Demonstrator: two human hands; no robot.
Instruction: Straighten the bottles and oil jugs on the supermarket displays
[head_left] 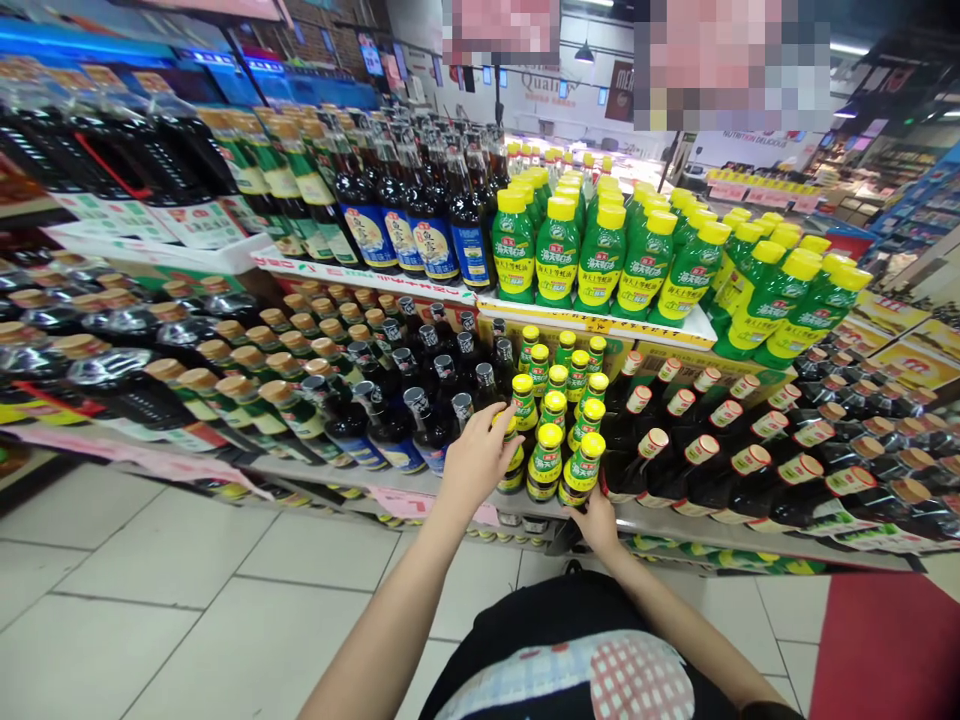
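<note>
Black garment [525, 612], head view, below the fingers [496, 428] | left hand [480, 450]: fingers curled at left front yellow-capped bottle [512, 476], grip cannot be told | right hand [598, 522]: fingers at base of right front yellow-capped bottle [582, 470], closure hidden | dark bottles [425, 428] left of left fingers

Left hand [484, 447] covers much of one yellow-capped sauce bottle [513, 478]; hold unclear to me. Right hand [598, 520]: some fingers hidden by the front sauce bottle [581, 472]; grip indeterminate. Pink price strip [409, 503]: print illegible. Black garment [525, 620] cut off below. Two overhead patches [724, 60] pixelated, content unidentifiable.
</note>
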